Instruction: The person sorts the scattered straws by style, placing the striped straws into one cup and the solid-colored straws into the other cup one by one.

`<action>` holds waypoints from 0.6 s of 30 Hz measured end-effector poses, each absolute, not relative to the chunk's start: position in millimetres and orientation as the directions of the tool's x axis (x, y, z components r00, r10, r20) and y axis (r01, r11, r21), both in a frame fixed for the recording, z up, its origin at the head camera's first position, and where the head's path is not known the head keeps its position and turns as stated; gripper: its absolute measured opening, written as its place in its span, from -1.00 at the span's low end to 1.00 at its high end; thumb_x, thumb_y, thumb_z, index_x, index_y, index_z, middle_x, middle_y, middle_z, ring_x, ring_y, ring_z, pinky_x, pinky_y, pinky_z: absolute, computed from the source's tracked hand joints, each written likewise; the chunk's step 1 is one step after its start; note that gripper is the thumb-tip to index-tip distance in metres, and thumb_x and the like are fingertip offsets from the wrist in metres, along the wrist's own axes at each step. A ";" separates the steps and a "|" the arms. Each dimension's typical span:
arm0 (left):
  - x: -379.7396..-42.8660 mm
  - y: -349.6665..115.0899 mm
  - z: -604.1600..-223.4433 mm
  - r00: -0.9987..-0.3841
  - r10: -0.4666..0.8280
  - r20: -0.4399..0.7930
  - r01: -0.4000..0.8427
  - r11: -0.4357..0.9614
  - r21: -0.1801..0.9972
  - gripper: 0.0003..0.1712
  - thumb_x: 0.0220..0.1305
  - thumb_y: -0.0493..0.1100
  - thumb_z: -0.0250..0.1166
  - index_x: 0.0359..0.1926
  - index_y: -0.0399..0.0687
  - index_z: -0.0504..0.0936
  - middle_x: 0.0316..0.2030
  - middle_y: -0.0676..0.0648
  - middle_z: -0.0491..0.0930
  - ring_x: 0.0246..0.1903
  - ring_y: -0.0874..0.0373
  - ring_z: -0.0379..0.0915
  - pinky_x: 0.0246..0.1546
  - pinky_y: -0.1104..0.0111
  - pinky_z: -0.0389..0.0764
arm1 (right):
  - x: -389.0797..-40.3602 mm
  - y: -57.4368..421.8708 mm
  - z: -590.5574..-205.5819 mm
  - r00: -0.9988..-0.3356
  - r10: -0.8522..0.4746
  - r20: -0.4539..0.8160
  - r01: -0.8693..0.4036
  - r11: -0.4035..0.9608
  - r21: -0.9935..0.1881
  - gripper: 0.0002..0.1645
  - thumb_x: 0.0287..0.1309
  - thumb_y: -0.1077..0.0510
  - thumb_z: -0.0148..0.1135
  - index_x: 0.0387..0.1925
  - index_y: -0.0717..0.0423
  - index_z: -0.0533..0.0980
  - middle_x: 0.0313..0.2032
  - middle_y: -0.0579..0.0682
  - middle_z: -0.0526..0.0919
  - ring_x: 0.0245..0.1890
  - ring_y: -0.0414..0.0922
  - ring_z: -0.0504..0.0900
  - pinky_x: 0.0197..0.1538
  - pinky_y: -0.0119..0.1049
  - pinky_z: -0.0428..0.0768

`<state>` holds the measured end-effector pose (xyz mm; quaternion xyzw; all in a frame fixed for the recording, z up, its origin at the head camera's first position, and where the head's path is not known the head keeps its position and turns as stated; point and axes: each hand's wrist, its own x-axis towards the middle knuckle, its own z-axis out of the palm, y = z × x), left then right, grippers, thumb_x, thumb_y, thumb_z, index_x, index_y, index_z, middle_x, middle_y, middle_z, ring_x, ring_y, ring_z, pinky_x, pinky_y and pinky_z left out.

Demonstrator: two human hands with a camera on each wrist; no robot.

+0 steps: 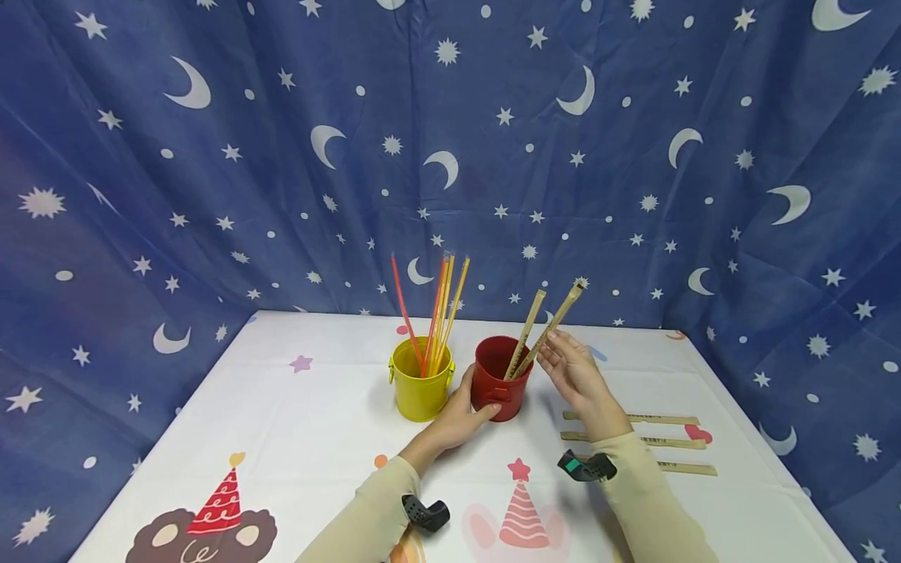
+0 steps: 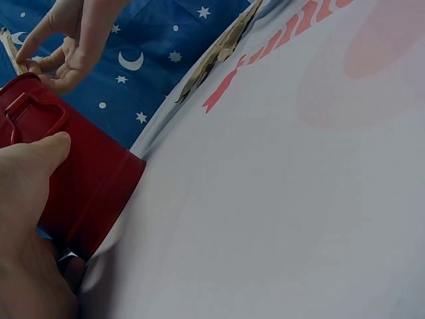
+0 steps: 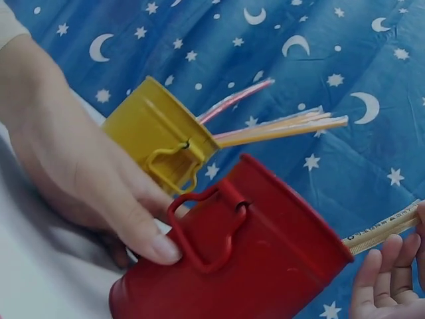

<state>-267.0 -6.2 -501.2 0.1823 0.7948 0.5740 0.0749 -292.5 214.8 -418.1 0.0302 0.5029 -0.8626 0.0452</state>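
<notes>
My left hand [image 1: 454, 418] holds a small red bucket [image 1: 517, 399], thumb across its front and fingers round its left side. With the fingertips of my right hand [image 1: 580, 383] I pinch a brown paper-wrapped straw [image 1: 565, 306] that leans over the bucket's right rim. Its lower end is inside the bucket; printed lettering shows on its wrapper [image 3: 382, 230] in the right wrist view. Another brown wrapped straw [image 1: 528, 328] stands in the same bucket, tilted right. The bucket's wire handle [image 3: 216, 262] hangs on the side facing me.
Just left stands a yellow bucket [image 1: 420, 400] with several red and yellow straws [image 1: 456, 306] in clear wrap. Three more brown wrapped straws [image 1: 669, 443] lie side by side at the right, partly behind my right forearm. A blue star-patterned curtain [image 1: 450, 156] borders the white table [image 1: 310, 422].
</notes>
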 end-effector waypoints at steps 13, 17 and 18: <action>-268.4 -5.9 -503.0 -0.919 0.378 0.108 0.222 0.270 0.937 -0.01 0.40 -0.02 0.27 0.62 0.00 -0.14 0.56 -0.12 0.12 0.56 -0.08 0.03 0.57 -0.06 0.13 | -295.5 213.4 -433.7 -0.992 0.007 -0.129 0.117 -0.370 -0.922 -0.74 0.48 0.20 0.08 -0.37 -0.11 0.53 -0.38 -0.27 0.62 -0.31 -0.32 0.55 -0.13 -0.51 0.58; -268.3 -6.4 -502.1 -0.919 0.378 0.114 0.230 0.277 0.933 -0.01 0.41 -0.03 0.26 0.62 -0.03 -0.14 0.56 -0.14 0.12 0.56 -0.08 0.05 0.58 -0.04 0.13 | -295.4 211.2 -435.0 -0.993 0.005 -0.121 0.113 -0.319 -0.941 -0.78 0.45 0.21 0.12 -0.36 -0.10 0.54 -0.43 -0.26 0.60 -0.37 -0.33 0.53 -0.18 -0.51 0.57; -268.4 -6.5 -502.3 -0.919 0.378 0.114 0.229 0.277 0.933 -0.01 0.41 -0.03 0.26 0.62 -0.04 -0.14 0.56 -0.14 0.13 0.56 -0.08 0.05 0.57 -0.04 0.13 | -295.3 210.4 -435.4 -0.993 0.006 -0.119 0.111 -0.304 -0.946 -0.78 0.44 0.21 0.13 -0.37 -0.10 0.55 -0.44 -0.25 0.60 -0.38 -0.33 0.53 -0.19 -0.51 0.57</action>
